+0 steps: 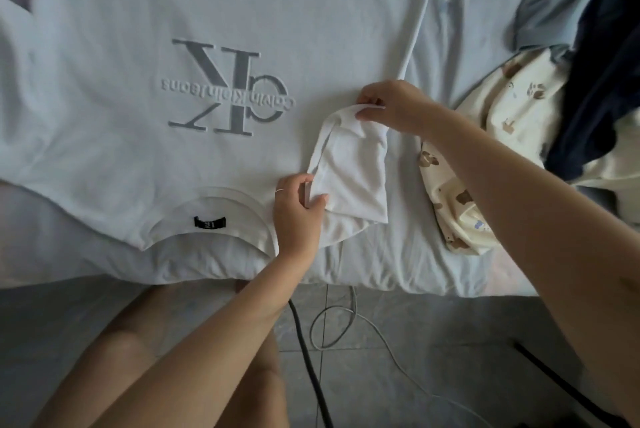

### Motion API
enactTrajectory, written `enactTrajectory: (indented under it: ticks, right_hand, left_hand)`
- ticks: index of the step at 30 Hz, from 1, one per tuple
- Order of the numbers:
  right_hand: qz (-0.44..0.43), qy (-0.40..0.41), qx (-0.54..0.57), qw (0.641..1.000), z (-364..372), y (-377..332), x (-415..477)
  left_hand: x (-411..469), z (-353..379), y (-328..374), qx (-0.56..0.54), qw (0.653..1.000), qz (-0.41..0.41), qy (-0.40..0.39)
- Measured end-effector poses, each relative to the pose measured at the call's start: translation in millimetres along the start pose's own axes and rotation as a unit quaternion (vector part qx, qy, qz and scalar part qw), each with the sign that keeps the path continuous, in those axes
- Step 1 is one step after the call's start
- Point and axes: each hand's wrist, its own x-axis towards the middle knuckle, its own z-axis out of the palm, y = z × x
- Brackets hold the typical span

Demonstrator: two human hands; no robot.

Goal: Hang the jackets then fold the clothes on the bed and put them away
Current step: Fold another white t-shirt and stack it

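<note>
A grey-logoed white cotton T-shirt (pixel 221 12) lies flat on the pale-sheeted bed (pixel 433 254), collar at 6 o'clock. Fingers of the left hand (pixel 298 216) pinch its short sleeve (pixel 353 168) at the shoulder; those of the right hand (pixel 394 105) pinch the hem. Folding is in hand; next the sleeve probably needs laying inward. At 3 o'clock, a cream bear-print garment (pixel 498 122) waits.

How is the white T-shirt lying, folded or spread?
Mostly spread: the white T-shirt lies flat, logo up, on the bed; only one sleeve is turned inward, pinched by the left hand and right hand.
</note>
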Motion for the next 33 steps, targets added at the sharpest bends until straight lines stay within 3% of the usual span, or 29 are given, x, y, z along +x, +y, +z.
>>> enactTrajectory:
  ticks: [7,14,21,24,28,33]
  right_hand:
    - [0.048,0.039,0.100,0.993,-6.1,19.4,-4.7]
    - [0.093,0.044,0.117,0.988,-3.6,16.0,-2.2]
    - [0.104,0.028,-0.023,0.994,-4.8,-12.1,10.3]
    - [0.071,0.059,0.083,0.992,-2.9,-19.7,14.3]
    - [0.124,0.056,0.263,0.955,-2.1,-17.6,20.6]
    - [0.159,0.063,0.311,0.935,0.6,-15.9,28.9]
  left_hand:
    - [17.0,-14.9,1.5,-0.003,0.998,0.069,0.008]
    - [48.9,-41.4,1.3,-0.020,0.984,0.174,0.040]
    - [62.5,-37.1,-10.4,0.049,0.993,0.097,-0.050]
    - [63.8,-36.1,-5.3,0.022,0.998,0.055,-0.027]
    - [63.6,-37.3,-8.0,-0.031,0.999,-0.006,0.021]
    - [69.1,-40.8,-5.8,-0.067,0.996,-0.021,0.058]
